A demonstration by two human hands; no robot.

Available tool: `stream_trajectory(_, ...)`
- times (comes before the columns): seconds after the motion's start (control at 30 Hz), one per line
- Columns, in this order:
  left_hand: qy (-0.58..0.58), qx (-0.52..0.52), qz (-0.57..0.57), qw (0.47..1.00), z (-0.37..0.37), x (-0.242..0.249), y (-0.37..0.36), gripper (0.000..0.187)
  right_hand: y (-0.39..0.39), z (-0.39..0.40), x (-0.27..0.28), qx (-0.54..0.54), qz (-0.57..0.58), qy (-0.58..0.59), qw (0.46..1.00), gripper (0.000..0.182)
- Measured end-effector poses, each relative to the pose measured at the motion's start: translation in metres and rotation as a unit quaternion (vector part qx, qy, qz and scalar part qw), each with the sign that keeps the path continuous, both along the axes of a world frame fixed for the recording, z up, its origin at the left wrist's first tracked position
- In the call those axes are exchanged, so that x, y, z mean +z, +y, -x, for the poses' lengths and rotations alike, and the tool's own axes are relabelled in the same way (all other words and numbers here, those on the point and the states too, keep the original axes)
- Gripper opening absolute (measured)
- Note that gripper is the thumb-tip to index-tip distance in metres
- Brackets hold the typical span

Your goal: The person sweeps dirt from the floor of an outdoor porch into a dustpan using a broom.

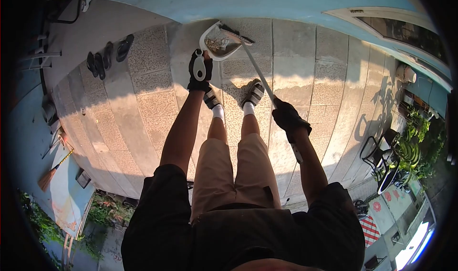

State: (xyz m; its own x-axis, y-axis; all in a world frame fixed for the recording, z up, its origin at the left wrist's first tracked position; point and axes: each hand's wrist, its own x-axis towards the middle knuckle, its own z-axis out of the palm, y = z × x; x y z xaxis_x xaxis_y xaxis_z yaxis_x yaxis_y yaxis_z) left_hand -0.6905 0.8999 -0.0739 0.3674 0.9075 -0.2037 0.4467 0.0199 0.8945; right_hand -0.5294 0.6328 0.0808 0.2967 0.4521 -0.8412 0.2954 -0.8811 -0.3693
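In a black glove, my left hand [194, 76] is closed around the pale handle of a white dustpan [221, 58]. Dry debris [215, 43] lies inside the pan, which is low by the blue wall. My right hand [287, 118], also gloved in black, grips the grey stick of a broom [259, 71] partway along, and the stick's end juts out below the fist. At the other end, the dark-bristled broom head [237, 35] rests across the pan's open right side.
My sandalled feet stand on paving slabs [291, 71] behind the pan. Several dark slippers [109, 55] sit to the left. A straw broom [51, 173] leans farther left. On the right are a bicycle [381, 161], green plants [415, 142] and a pot [406, 73].
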Motion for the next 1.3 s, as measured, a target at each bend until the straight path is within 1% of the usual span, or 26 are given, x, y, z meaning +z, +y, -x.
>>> stream_trajectory(0.03,0.017,-0.002,-0.005,1.0,0.003,-0.001,0.0,0.017,0.006,-0.001,-0.003,-0.039,0.012,-0.005,0.999,0.049)
stream_trajectory(0.07,0.035,-0.004,-0.011,0.999,0.005,-0.003,0.001,0.02,0.013,-0.001,-0.016,-0.038,0.011,-0.005,0.999,0.049)
stream_trajectory(0.13,0.029,0.003,-0.017,0.999,0.007,0.0,-0.002,0.022,0.023,0.005,-0.054,-0.029,-0.027,-0.03,0.999,0.045)
stream_trajectory(0.2,0.023,0.004,-0.022,0.999,0.009,-0.004,-0.001,0.024,0.03,0.02,-0.071,0.021,-0.016,-0.009,1.0,0.044)
stream_trajectory(0.23,-0.001,0.019,-0.023,1.0,0.013,-0.01,-0.002,0.025,0.026,0.029,-0.074,0.039,-0.034,0.007,0.999,0.042)
stream_trajectory(0.27,-0.026,0.035,-0.024,0.999,0.015,-0.014,-0.003,0.027,0.023,0.035,-0.077,0.063,-0.017,0.019,0.998,0.042)
stream_trajectory(0.3,0.015,0.013,-0.033,0.999,0.017,-0.01,-0.001,0.028,0.02,0.036,-0.063,0.061,-0.014,0.039,0.997,0.04)
stream_trajectory(0.33,0.014,0.013,-0.034,0.999,0.017,-0.008,-0.001,0.028,0.014,0.038,-0.046,0.06,-0.011,0.059,0.996,0.038)
stream_trajectory(0.37,0.007,0.019,-0.009,1.0,0.018,-0.008,-0.001,0.027,0.002,0.038,-0.035,0.019,-0.021,0.066,0.997,0.042)
stream_trajectory(0.4,0.001,0.026,0.016,1.0,0.02,-0.008,0.0,0.027,0.003,0.035,-0.017,0.003,-0.007,0.062,0.998,0.045)
stream_trajectory(0.43,0.003,0.028,0.016,0.999,0.021,-0.004,0.001,0.027,0.004,0.032,0.002,-0.012,0.006,0.058,0.998,0.048)
stream_trajectory(0.47,0.023,0.015,0.001,1.0,0.022,0.0,0.001,0.026,0.001,0.032,0.0,-0.012,0.007,0.06,0.998,0.048)
stream_trajectory(0.5,0.042,0.0,-0.013,0.999,0.022,0.004,0.0,0.025,-0.002,0.029,-0.006,-0.024,-0.008,0.037,0.999,0.047)
stream_trajectory(0.6,0.018,0.015,-0.016,1.0,0.02,-0.006,0.0,0.023,0.0,0.012,-0.034,-0.057,-0.06,-0.037,0.996,0.045)
stream_trajectory(0.67,0.014,0.017,-0.019,1.0,0.023,-0.02,-0.004,0.023,0.02,0.002,-0.061,-0.052,-0.013,-0.02,0.998,0.045)
stream_trajectory(0.73,0.006,0.017,-0.025,1.0,0.02,-0.022,0.0,0.022,0.028,0.006,-0.069,0.006,0.0,0.008,1.0,0.044)
stream_trajectory(0.77,0.008,0.021,-0.016,1.0,0.022,-0.019,-0.002,0.023,0.033,0.009,-0.051,0.009,0.019,0.031,0.999,0.044)
stream_trajectory(0.8,0.008,0.025,-0.005,1.0,0.023,-0.016,-0.004,0.023,0.024,0.013,-0.047,0.007,0.021,0.03,0.999,0.044)
stream_trajectory(0.83,0.038,0.019,0.031,0.999,0.024,-0.013,-0.004,0.025,0.013,0.013,-0.044,-0.002,0.019,0.04,0.999,0.044)
stream_trajectory(0.93,0.017,0.033,0.005,0.999,0.023,-0.017,-0.005,0.026,-0.013,0.007,-0.022,-0.029,0.012,0.046,0.998,0.044)
stream_trajectory(1.0,0.027,0.023,0.0,0.999,0.02,-0.007,-0.002,0.027,-0.02,0.002,-0.006,-0.049,0.011,0.034,0.998,0.044)
stream_trajectory(1.07,0.038,0.01,-0.005,0.999,0.016,0.001,-0.003,0.028,-0.016,-0.004,-0.009,-0.068,0.004,0.013,0.998,0.044)
stream_trajectory(1.13,-0.003,0.034,-0.055,0.998,0.013,0.007,-0.004,0.03,-0.005,-0.012,-0.031,-0.077,-0.005,-0.002,0.997,0.044)
stream_trajectory(1.17,-0.003,0.034,-0.056,0.998,0.013,0.012,-0.004,0.03,0.0,-0.013,-0.043,-0.076,-0.004,-0.002,0.997,0.045)
stream_trajectory(1.23,0.067,0.031,-0.019,0.997,0.012,0.023,-0.006,0.03,0.009,-0.014,-0.057,-0.063,0.002,0.012,0.998,0.045)
stream_trajectory(1.3,0.069,0.047,0.0,0.997,0.009,0.026,-0.003,0.026,0.006,-0.016,-0.049,-0.068,0.006,0.026,0.997,0.045)
